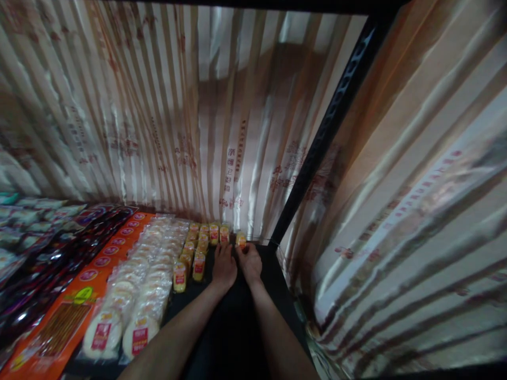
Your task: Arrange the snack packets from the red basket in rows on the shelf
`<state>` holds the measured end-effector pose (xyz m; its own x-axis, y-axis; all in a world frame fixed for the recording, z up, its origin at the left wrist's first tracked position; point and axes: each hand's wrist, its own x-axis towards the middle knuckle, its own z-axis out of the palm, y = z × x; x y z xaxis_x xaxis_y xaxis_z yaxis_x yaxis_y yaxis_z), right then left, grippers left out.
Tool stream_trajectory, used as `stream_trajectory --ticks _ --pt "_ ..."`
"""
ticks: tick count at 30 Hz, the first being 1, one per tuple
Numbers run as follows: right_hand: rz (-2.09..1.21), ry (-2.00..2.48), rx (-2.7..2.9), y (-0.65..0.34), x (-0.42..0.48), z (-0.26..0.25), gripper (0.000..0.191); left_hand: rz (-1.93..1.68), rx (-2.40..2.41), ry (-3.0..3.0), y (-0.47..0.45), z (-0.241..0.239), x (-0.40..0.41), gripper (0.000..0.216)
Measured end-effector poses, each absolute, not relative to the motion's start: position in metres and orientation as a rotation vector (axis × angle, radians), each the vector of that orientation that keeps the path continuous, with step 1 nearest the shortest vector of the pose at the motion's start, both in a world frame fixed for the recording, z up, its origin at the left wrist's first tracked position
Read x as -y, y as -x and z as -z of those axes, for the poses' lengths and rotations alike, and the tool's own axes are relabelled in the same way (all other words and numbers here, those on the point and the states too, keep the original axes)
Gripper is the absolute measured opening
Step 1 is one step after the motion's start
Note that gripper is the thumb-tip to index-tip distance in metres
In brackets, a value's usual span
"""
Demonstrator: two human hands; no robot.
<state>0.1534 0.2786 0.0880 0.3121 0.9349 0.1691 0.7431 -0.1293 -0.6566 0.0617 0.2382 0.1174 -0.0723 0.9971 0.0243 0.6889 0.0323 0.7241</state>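
Two hands (224,270) (250,263) at yellow packets (198,265), clear wrappers (140,338) holding white discs (114,328)

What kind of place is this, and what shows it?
Probably a shop or stockroom: matching round white packets and small yellow packs stand in rows on a black shelf, with a slotted black upright at its corner.

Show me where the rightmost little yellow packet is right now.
In the head view, the rightmost yellow packet sits just left of centre, at the fingertips of the right hand, before the pale curtain, right of the other yellow packets.
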Motion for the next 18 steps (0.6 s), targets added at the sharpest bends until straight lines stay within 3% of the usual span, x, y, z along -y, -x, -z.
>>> stream_trajectory --ticks 10,18 --pt "-0.287 1.899 1.584 -0.138 -0.308 -0.083 0.03 -0.583 -1.867 -1.971 -0.051 -0.104 -0.251 0.055" --pt "-0.282 1.722 1.59 -0.133 -0.303 -0.074 0.031 -0.608 -1.909 -1.956 -0.048 -0.103 -0.25 0.05"
